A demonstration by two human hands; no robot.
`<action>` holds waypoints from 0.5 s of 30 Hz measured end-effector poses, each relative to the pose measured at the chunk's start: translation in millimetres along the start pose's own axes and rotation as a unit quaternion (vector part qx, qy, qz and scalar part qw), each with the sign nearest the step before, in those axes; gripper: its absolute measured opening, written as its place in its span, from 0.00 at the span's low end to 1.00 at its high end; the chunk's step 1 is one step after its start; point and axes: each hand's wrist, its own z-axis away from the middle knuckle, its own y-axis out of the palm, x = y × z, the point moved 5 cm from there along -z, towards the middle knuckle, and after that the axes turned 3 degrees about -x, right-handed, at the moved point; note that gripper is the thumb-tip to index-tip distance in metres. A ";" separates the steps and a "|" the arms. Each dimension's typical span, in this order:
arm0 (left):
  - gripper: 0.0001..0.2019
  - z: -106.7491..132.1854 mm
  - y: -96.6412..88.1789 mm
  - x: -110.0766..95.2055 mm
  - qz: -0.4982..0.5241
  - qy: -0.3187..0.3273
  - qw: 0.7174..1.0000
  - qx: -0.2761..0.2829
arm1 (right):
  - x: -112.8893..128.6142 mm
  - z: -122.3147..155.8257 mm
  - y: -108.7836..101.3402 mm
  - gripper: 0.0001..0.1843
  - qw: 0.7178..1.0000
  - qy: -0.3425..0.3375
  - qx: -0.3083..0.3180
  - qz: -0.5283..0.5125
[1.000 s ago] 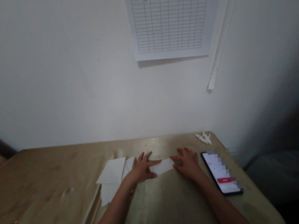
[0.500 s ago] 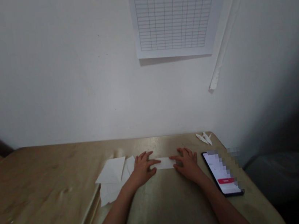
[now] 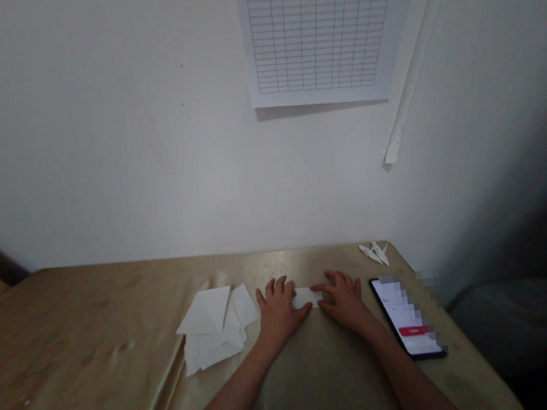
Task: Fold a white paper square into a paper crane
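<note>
A small folded white paper (image 3: 306,297) lies on the tan table (image 3: 95,349) between my two hands. My left hand (image 3: 280,310) lies flat on its left part, fingers stretched out. My right hand (image 3: 342,298) presses its right end, fingers spread and pointing left. Most of the paper is hidden under my hands; only a short white strip shows between them.
A loose pile of white paper sheets (image 3: 216,327) lies left of my left hand. A lit phone (image 3: 406,316) lies right of my right hand near the table's edge. Small folded paper shapes (image 3: 374,252) sit at the back right corner. A printed grid sheet (image 3: 321,30) hangs on the wall.
My left hand slid right along the paper toward my right hand, so less paper shows between them. The right hand stayed in place.
</note>
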 end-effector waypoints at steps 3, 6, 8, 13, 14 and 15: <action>0.24 -0.2 -0.1 2.7 0.000 -0.006 1.000 0.000 | -0.1 0.3 -0.6 0.21 1.000 0.000 0.004 0.007; 0.24 -1.3 -1.1 6.2 0.005 -0.001 1.000 0.004 | 0.2 0.4 -1.6 0.21 1.000 -0.003 0.008 0.011; 0.22 -2.5 -2.3 8.7 0.008 0.003 1.000 0.011 | -0.2 0.1 -1.7 0.21 1.000 0.000 0.013 0.013; 0.20 -5.3 -5.9 18.0 0.018 0.012 0.999 0.035 | -1.7 -0.8 -0.5 0.20 1.000 0.004 0.015 -0.008; 0.20 -5.7 -6.4 20.7 0.018 0.012 0.999 0.041 | -2.0 -0.8 -0.4 0.20 1.000 0.003 0.013 -0.014; 0.19 -6.1 -7.0 23.5 0.017 0.013 0.999 0.042 | -2.2 -0.8 -0.5 0.20 1.000 0.002 0.011 -0.018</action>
